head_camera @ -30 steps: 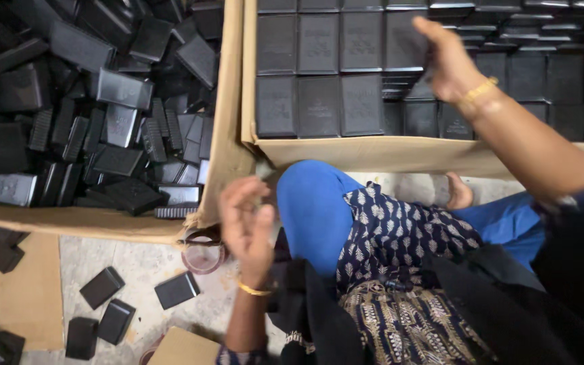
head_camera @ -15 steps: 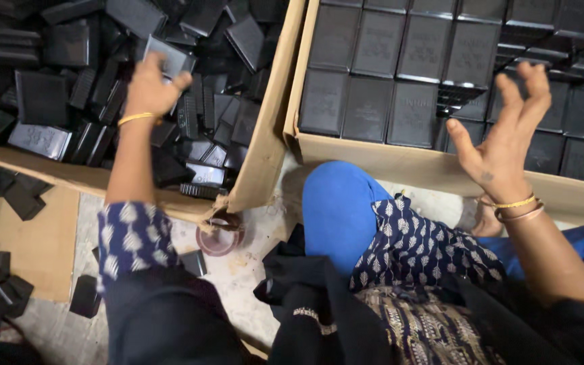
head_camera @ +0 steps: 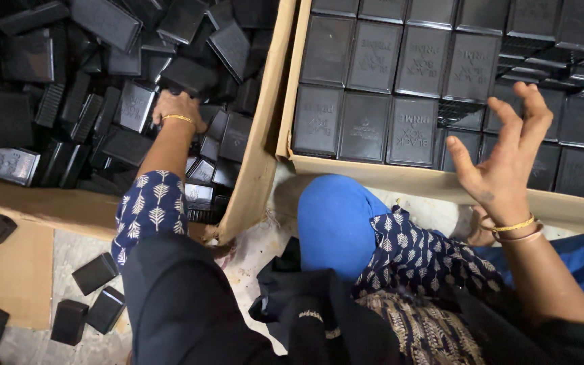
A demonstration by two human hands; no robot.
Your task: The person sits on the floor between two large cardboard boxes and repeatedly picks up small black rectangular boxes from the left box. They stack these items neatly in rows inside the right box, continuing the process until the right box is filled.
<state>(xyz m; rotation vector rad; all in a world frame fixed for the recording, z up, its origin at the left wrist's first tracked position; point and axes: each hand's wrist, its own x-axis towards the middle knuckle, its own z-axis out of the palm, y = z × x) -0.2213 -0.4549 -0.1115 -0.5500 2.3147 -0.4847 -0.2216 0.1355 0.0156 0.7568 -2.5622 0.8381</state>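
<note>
My left hand [head_camera: 178, 108] reaches into the left cardboard box [head_camera: 255, 182], which is heaped with loose black plastic cases. Its fingers curl over one black case [head_camera: 187, 76] in the pile, gripping it. My right hand [head_camera: 505, 159] hovers open, palm up and fingers spread, above the front wall of the right cardboard box [head_camera: 373, 177]. That box holds black cases [head_camera: 366, 101] packed flat in neat rows. Nothing is in the right hand. Both wrists wear gold bangles.
My bent knee in blue cloth [head_camera: 336, 220] and a patterned dark garment lie between the two boxes. Several loose black cases [head_camera: 92, 274] lie on the floor at the lower left, beside a flat cardboard sheet [head_camera: 8, 284].
My left hand went from near my lap up into the left box and settled on a case. My right hand drew back from the packed rows and now hangs open.
</note>
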